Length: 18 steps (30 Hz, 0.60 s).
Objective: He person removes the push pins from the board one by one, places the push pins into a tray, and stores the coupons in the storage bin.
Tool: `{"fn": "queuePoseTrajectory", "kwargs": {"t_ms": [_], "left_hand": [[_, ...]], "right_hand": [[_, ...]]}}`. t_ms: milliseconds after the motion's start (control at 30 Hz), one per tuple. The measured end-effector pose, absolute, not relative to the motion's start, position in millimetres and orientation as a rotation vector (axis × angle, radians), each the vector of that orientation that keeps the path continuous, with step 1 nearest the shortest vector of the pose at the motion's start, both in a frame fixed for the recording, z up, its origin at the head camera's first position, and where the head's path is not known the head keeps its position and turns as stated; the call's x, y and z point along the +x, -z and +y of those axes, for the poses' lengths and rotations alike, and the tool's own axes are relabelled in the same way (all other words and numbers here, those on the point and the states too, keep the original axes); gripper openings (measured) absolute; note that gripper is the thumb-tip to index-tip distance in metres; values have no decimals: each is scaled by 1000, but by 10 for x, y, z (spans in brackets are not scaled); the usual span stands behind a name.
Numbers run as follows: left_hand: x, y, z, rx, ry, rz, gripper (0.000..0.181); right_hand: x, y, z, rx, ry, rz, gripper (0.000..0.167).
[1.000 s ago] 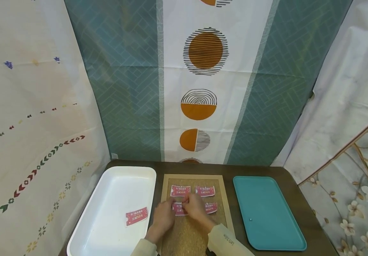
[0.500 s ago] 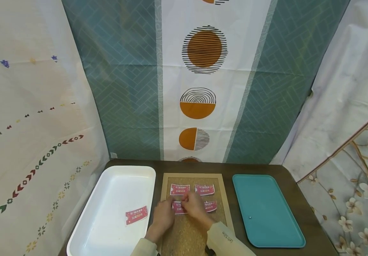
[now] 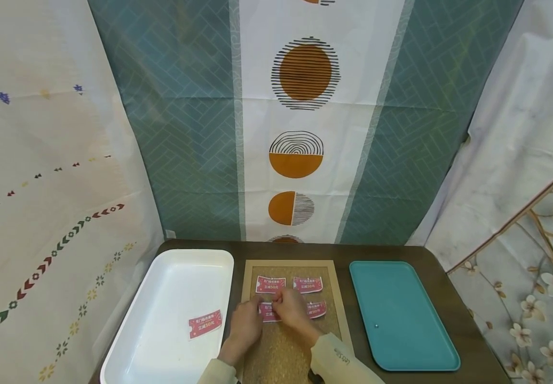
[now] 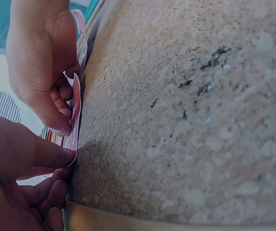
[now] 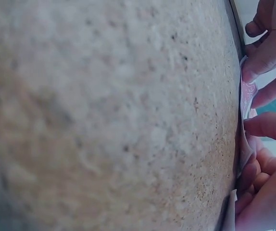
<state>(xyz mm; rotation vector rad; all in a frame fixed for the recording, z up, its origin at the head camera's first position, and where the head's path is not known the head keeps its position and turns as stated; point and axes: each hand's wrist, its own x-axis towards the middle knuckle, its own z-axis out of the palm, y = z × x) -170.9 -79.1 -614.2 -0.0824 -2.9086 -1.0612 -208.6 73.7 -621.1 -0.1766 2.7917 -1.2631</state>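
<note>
My left hand (image 3: 246, 324) holds the left side of a pink printed coupon (image 3: 267, 313), the lower-left one on the cork board (image 3: 283, 354). My right hand (image 3: 293, 310) pinches at the same coupon's upper right part, its fingertips bent close to the paper. Both wrist views show the coupon (image 4: 73, 113) standing slightly off the cork between the two hands. Whether a pin sits between the right fingertips is hidden. Two more coupons, upper left (image 3: 270, 285) and upper right (image 3: 308, 285), lie on the board. A lower-right coupon (image 3: 317, 309) is partly covered by my right hand.
To the left stands a white tray (image 3: 153, 314) with one loose pink coupon (image 3: 205, 324) in it. A teal tray (image 3: 406, 314) on the right bears a tiny shiny pin-like piece (image 3: 376, 326). The dark table (image 3: 344, 254) backs onto a patterned curtain.
Both hands stay at the lower-left coupon with hardly any movement. The head view has shifted very slightly.
</note>
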Motion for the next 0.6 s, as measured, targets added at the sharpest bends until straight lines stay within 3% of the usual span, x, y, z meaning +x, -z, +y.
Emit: {"fn": "queuePoseTrajectory", "kwargs": {"t_ms": [600], "left_hand": [[-1694,6115,-794,-100,1041,-2893,29]], "right_hand": [[-2124,6266,773,-203,1299,2800,13]]}}
